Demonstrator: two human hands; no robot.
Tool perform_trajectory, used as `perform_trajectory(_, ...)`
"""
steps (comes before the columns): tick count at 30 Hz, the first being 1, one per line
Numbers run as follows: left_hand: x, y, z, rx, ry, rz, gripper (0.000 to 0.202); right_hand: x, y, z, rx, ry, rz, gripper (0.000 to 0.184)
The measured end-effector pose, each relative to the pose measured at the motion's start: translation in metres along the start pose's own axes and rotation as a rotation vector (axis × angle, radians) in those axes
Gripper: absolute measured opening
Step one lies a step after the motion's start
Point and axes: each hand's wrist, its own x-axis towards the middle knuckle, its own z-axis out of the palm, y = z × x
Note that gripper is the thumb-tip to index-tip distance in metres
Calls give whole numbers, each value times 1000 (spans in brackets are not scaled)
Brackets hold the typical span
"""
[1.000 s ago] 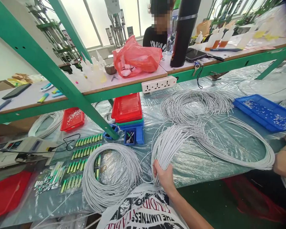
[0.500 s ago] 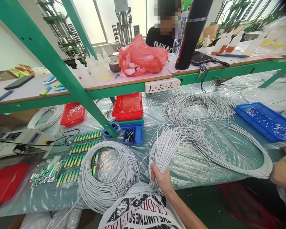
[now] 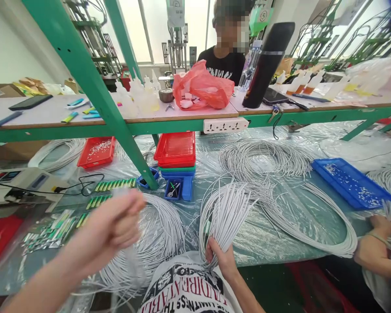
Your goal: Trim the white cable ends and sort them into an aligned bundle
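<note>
My right hand (image 3: 220,257) is closed around one end of a fanned bundle of white cables (image 3: 226,213), close to my chest at the bench's front edge. The bundle runs on into a wide loop (image 3: 340,237) lying on the plastic-covered bench. My left hand (image 3: 115,224) is raised at the left, blurred by motion. Its fingers are curled into a fist, and a faint white cable strand seems to pass through it. Under that hand lies a second coil of white cables (image 3: 164,230).
Another person's hands (image 3: 376,237) hold the loop's far right end. A blue tray (image 3: 352,182), stacked red trays (image 3: 176,150), rows of green connectors (image 3: 114,184) and a grey machine (image 3: 22,182) sit on the bench. A green slanted post (image 3: 117,130) carries a shelf, and a person sits behind it.
My left hand has come up into view at the left, blurred. My right hand keeps its grip on the cable bundle, which has shifted slightly left. The view has tilted upward.
</note>
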Motion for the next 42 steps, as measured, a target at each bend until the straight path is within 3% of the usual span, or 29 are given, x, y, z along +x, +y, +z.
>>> perform_trajectory(3,65,-41,20,168,-139,-90,33,-4,3,-2,-11,2,-12,43)
perform_trajectory(7,143,-91,43,373,-181,-46,39,-9,6,-4,-45,-21,-35,46)
perform_trajectory(9,167,-109,51,462,-191,-69,45,-10,7,-4,-71,-43,-33,48)
perform_trajectory(12,183,-123,60,491,-226,-95,48,-9,10,-4,-100,-50,-18,46)
perform_trajectory(16,183,-124,60,478,-199,16,43,-6,10,-1,-99,-28,-21,46)
perform_trajectory(20,171,-105,39,505,-119,181,40,3,1,1,55,59,-3,43)
perform_trajectory(23,156,-87,22,647,-128,295,38,13,-9,-3,163,123,23,38)
perform_trajectory(26,139,-84,14,817,-169,353,38,24,-17,-9,191,162,55,37)
perform_trajectory(29,126,-103,11,905,-194,333,37,35,-23,-13,213,192,61,35)
perform_trajectory(33,118,-149,11,942,-262,158,40,41,-27,-12,231,216,27,34)
perform_trajectory(36,114,-176,14,932,-318,105,41,38,-27,-12,212,225,18,34)
perform_trajectory(42,110,-191,20,895,-359,164,38,32,-18,-16,242,270,29,33)
